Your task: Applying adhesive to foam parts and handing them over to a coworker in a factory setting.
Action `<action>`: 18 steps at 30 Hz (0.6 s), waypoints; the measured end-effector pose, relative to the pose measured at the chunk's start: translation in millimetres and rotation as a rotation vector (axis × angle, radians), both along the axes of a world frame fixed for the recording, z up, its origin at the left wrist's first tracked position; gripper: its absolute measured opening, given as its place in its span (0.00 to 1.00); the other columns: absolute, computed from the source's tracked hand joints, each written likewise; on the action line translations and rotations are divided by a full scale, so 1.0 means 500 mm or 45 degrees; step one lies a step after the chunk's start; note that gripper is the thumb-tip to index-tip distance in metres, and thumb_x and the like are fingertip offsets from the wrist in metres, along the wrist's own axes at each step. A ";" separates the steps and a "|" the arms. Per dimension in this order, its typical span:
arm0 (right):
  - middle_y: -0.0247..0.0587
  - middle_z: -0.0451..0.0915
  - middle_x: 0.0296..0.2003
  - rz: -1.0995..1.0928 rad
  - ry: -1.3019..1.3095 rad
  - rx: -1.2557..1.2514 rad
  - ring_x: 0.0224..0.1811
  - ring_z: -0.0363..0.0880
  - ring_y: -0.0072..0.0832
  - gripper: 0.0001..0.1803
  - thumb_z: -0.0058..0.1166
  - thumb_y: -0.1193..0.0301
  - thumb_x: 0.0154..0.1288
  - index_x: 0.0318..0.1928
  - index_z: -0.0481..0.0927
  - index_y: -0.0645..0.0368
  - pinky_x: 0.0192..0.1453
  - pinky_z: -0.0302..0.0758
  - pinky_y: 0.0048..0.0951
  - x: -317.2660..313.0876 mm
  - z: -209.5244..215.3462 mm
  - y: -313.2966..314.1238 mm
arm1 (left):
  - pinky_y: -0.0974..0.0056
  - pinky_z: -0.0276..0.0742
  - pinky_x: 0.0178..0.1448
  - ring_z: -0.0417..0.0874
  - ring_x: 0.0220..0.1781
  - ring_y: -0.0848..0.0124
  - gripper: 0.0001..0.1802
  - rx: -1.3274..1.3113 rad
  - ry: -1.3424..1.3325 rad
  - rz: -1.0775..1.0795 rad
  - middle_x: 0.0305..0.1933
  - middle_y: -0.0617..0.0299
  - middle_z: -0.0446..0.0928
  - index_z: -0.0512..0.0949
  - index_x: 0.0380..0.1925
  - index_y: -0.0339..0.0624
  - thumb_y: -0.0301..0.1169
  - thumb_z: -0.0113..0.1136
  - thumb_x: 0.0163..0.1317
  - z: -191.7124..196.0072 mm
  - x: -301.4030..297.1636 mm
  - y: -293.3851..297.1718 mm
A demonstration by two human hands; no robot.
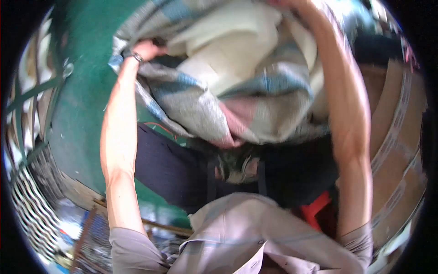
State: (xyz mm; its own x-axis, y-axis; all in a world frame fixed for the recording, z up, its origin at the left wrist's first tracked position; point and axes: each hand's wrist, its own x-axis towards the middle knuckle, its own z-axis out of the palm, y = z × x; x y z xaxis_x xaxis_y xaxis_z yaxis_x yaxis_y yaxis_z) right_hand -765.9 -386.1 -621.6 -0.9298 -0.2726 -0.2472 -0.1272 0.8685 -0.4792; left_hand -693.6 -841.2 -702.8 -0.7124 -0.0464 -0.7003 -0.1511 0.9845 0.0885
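A large woven sack (191,107), checked in grey, blue and pink, stands in front of me with its mouth wide and its rim folded and crumpled. Inside it lies pale cream sheet-like material (228,50), whose exact kind I cannot make out. My left hand (148,50), with a band at the wrist, is closed on the left side of the rim. At the far right side of the rim, my right hand (294,4) grips the sack; the top edge of the view cuts it off and motion blurs it.
Cardboard boxes (397,176) with tape stand close on the right. A red plastic piece (315,210) shows beside my leg. On the left are a green floor (86,150), a metal frame (34,93) and striped material (32,212). Assorted clutter (93,246) lies at the lower left.
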 end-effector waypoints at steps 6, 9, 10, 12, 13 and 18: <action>0.42 0.85 0.42 0.141 1.209 0.930 0.43 0.81 0.44 0.20 0.56 0.57 0.70 0.51 0.83 0.60 0.48 0.81 0.37 0.025 -0.113 -0.054 | 0.57 0.62 0.75 0.68 0.74 0.63 0.56 1.200 0.524 0.661 0.73 0.57 0.70 0.67 0.71 0.39 0.59 0.78 0.47 -0.051 -0.077 0.121; 0.46 0.78 0.34 0.125 0.996 0.051 0.32 0.80 0.40 0.07 0.51 0.71 0.65 0.41 0.78 0.58 0.36 0.79 0.41 0.271 -0.237 -0.149 | 0.43 0.66 0.71 0.71 0.69 0.59 0.37 1.292 0.664 1.451 0.71 0.61 0.70 0.66 0.72 0.50 0.44 0.67 0.66 -0.075 -0.072 0.122; 0.47 0.79 0.31 0.028 0.725 -0.142 0.29 0.78 0.42 0.06 0.49 0.72 0.64 0.38 0.78 0.57 0.33 0.76 0.43 0.378 -0.262 -0.180 | 0.44 0.68 0.71 0.70 0.70 0.59 0.34 1.307 0.648 1.458 0.72 0.61 0.69 0.65 0.72 0.49 0.42 0.62 0.69 -0.080 -0.072 0.126; 0.55 0.82 0.29 0.319 -0.131 -0.214 0.34 0.83 0.48 0.14 0.54 0.64 0.63 0.40 0.81 0.62 0.39 0.80 0.46 0.590 -0.300 -0.179 | 0.47 0.69 0.73 0.70 0.70 0.59 0.30 1.387 0.563 1.398 0.73 0.61 0.67 0.62 0.72 0.49 0.40 0.56 0.73 -0.087 -0.070 0.135; 0.56 0.86 0.40 0.274 -0.744 -0.177 0.44 0.86 0.47 0.17 0.52 0.61 0.65 0.46 0.85 0.58 0.47 0.82 0.46 0.669 -0.315 -0.176 | 0.49 0.67 0.75 0.70 0.71 0.60 0.29 1.405 0.501 1.347 0.73 0.61 0.66 0.61 0.73 0.50 0.38 0.54 0.75 -0.085 -0.069 0.138; 0.55 0.87 0.42 -0.071 -0.880 0.005 0.47 0.87 0.47 0.20 0.53 0.56 0.67 0.42 0.89 0.59 0.53 0.81 0.46 0.727 -0.348 -0.148 | 0.61 0.66 0.74 0.73 0.68 0.64 0.35 1.141 0.370 0.752 0.69 0.54 0.73 0.70 0.67 0.39 0.45 0.67 0.67 -0.056 -0.046 0.147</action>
State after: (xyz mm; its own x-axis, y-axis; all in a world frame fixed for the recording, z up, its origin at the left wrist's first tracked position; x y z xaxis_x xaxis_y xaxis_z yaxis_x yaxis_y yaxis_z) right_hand -402.6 -460.3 -795.4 -0.5710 -0.2271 -0.7889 0.2511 0.8666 -0.4312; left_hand -716.4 -767.8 -730.6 -0.8877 0.0069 -0.4604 -0.4332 0.3267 0.8400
